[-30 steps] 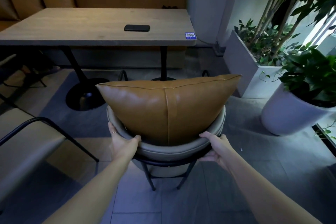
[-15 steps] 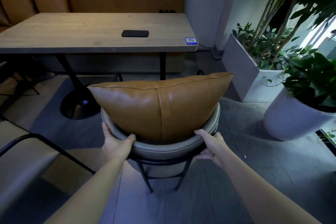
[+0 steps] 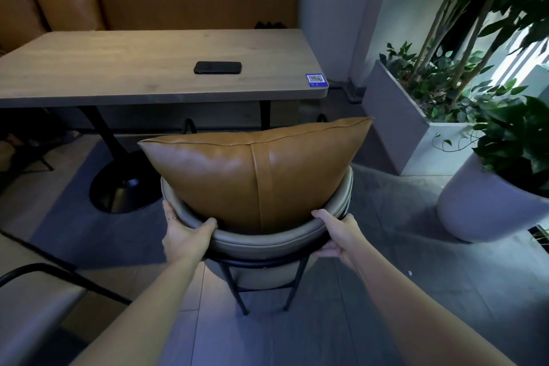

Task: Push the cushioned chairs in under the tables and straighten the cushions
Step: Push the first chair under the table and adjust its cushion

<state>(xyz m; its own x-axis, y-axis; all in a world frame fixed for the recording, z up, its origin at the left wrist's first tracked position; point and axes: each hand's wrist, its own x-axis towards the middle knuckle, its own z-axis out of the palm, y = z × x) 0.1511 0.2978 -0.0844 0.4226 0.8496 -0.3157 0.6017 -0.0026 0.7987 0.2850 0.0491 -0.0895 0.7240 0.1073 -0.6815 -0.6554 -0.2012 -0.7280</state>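
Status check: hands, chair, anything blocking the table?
Both hands, left and right, gripping chair backrest. Cushion tilted. Chair short of table. Path looks clear.

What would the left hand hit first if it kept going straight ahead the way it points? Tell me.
The left hand already grips the chair backrest, thumb against the tan cushion. Straight on, it would likely press into that cushion first; the table lies well beyond.

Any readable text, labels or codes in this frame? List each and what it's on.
No text can be read.
Blue sticker on the near right corner of the table: a QR code with small print below it, too small and blurred to read.
Phone on the table: dark, no visible marking.
Cushion and chair: no labels visible.
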